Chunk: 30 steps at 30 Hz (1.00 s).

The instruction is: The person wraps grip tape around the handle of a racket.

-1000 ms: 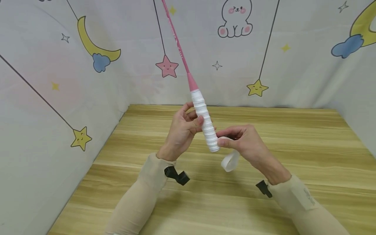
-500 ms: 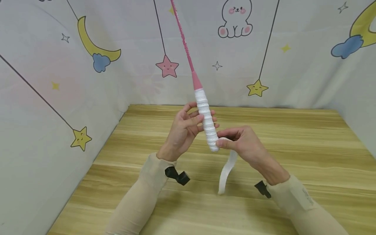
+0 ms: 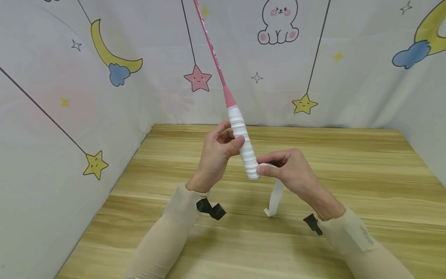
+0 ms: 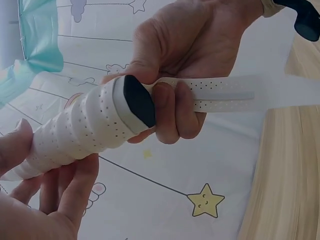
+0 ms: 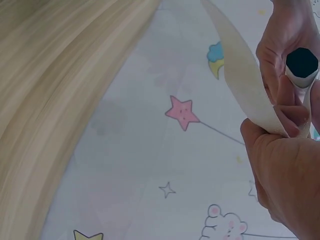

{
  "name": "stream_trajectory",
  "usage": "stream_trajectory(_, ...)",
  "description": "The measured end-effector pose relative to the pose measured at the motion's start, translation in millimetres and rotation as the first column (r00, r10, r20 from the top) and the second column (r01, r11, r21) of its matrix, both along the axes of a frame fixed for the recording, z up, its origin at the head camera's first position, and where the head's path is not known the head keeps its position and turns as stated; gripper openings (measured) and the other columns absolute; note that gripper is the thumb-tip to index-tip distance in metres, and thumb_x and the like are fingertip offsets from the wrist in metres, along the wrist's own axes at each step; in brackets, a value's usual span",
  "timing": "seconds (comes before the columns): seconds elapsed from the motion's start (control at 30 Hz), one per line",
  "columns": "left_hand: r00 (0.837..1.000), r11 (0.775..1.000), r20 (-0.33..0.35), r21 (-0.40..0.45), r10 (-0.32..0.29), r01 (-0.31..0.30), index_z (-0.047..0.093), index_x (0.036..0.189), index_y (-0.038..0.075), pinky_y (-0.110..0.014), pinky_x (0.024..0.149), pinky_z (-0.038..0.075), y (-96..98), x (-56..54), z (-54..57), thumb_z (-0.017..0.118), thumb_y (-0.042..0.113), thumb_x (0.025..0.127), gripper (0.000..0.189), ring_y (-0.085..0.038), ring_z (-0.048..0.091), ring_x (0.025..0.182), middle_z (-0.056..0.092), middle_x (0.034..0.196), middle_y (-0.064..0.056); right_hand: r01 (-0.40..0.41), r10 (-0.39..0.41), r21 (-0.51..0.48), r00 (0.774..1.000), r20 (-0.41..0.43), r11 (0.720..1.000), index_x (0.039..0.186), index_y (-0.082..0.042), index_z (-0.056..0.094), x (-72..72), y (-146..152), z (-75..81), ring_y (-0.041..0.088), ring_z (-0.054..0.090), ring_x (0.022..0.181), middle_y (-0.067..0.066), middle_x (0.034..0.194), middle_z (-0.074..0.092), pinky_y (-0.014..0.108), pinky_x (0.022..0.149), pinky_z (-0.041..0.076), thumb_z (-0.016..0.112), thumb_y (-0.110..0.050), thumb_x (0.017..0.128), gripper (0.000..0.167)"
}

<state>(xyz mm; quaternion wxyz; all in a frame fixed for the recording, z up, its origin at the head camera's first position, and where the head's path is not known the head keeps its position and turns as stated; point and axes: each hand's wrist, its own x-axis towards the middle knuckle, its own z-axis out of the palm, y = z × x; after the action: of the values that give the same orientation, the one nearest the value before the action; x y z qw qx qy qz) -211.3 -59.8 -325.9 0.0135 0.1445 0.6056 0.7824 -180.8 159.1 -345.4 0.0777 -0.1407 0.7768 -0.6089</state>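
Note:
A pink racket shaft (image 3: 210,42) slants up out of the head view; its handle (image 3: 234,116) is wound with white perforated grip tape in ridged, overlapping turns. My left hand (image 3: 214,155) holds the handle at mid-length, thumb across the front, other fingers behind it. Close to the butt end, my right hand (image 3: 296,170) pinches the grip tape (image 3: 276,197) between thumb and fingers, and its loose tail hangs below with a folded tip. The left wrist view shows the dark butt cap (image 4: 137,100) with the tape (image 4: 225,95) running off beside it.
Below both hands lies a wood-grain table (image 3: 244,240). A white cloth (image 3: 167,58) printed with stars, moons and a bear hangs behind and at the sides. Each sleeve carries a small black wrist camera (image 3: 211,209). Something turquoise (image 4: 42,37) shows in the left wrist view's corner.
The shaft swung right, then back left, and its lettering now faces differently. The tape's tail went from a loop to a long hanging strip, then a shorter one with a bent tip.

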Motion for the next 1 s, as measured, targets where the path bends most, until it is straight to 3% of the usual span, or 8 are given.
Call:
stream_trajectory(0.3, 0.997, 0.991, 0.024, 0.108, -0.079, 0.076, 0.047, 0.153, -0.016, -0.022, 0.078, 0.063, -2.9, -2.2, -1.4, 0.051, -0.008, 0.109, 0.045, -0.009, 0.067, 0.091, 0.066, 0.101, 0.003, 0.002, -0.003, -0.029, 1.000, -0.015, 1.000, 0.119, 0.002, 0.082, -0.1, 0.1, 1.1, 0.012, 0.076, 0.094, -0.006, 0.103, 0.085, 0.027, 0.086, 0.060, 0.087, -0.015, 0.094, 0.030)
stream_trajectory(0.4, 0.995, 0.984, 0.031, 0.154, -0.098, 0.092, 0.048, 0.149, -0.016, -0.025, 0.078, 0.065, -2.8, -2.3, -1.0, 0.049, -0.007, 0.109, 0.041, -0.010, 0.070, 0.089, 0.066, 0.101, 0.002, 0.008, -0.009, -0.033, 1.000, -0.004, 0.999, 0.119, 0.002, 0.082, -1.1, -0.4, 0.7, 0.011, 0.076, 0.094, -0.009, 0.100, 0.084, 0.027, 0.087, 0.060, 0.087, -0.015, 0.094, 0.031)
stream_trajectory(0.6, 0.987, 0.958, 0.065, 0.255, -0.148, 0.127, 0.053, 0.131, 0.003, -0.031, 0.081, 0.068, -3.7, -1.1, 0.5, 0.046, -0.006, 0.111, 0.023, -0.015, 0.078, 0.087, 0.072, 0.100, -0.001, -0.043, 0.045, -0.046, 0.998, 0.045, 0.998, 0.126, 0.005, 0.078, -3.7, 0.0, -0.7, 0.009, 0.077, 0.097, -0.010, 0.102, 0.084, 0.026, 0.090, 0.061, 0.083, -0.016, 0.098, 0.035)
stream_trajectory(0.8, 0.973, 0.935, 0.035, 0.287, -0.227, 0.208, 0.053, 0.136, 0.007, -0.031, 0.087, 0.068, -5.4, -0.7, -0.6, 0.046, -0.001, 0.113, 0.025, -0.015, 0.081, 0.093, 0.081, 0.106, -0.002, -0.106, 0.110, -0.069, 0.993, 0.049, 0.992, 0.125, 0.011, 0.075, -4.1, -0.5, -0.1, 0.009, 0.076, 0.095, -0.010, 0.100, 0.083, 0.028, 0.088, 0.061, 0.083, -0.016, 0.098, 0.039)
stream_trajectory(0.9, 0.985, 0.965, 0.006, 0.203, -0.173, 0.169, 0.053, 0.140, 0.004, -0.030, 0.089, 0.067, -3.7, 0.1, -0.8, 0.052, -0.003, 0.111, 0.030, -0.014, 0.079, 0.096, 0.078, 0.108, 0.000, -0.062, 0.064, -0.048, 0.997, 0.044, 0.997, 0.122, 0.009, 0.077, -3.4, -2.7, 0.7, 0.009, 0.075, 0.092, -0.010, 0.098, 0.084, 0.027, 0.085, 0.060, 0.085, -0.013, 0.096, 0.035)
stream_trajectory(1.0, 0.999, 0.999, -0.028, 0.019, -0.035, 0.036, 0.055, 0.140, 0.004, -0.028, 0.090, 0.063, 0.2, 1.6, 0.1, 0.066, -0.001, 0.104, 0.038, -0.013, 0.072, 0.098, 0.072, 0.110, 0.000, -0.016, 0.017, -0.016, 0.999, 0.039, 1.000, 0.121, 0.006, 0.079, -2.8, -4.3, 0.6, 0.010, 0.074, 0.091, -0.007, 0.100, 0.084, 0.026, 0.084, 0.060, 0.086, -0.012, 0.095, 0.033)
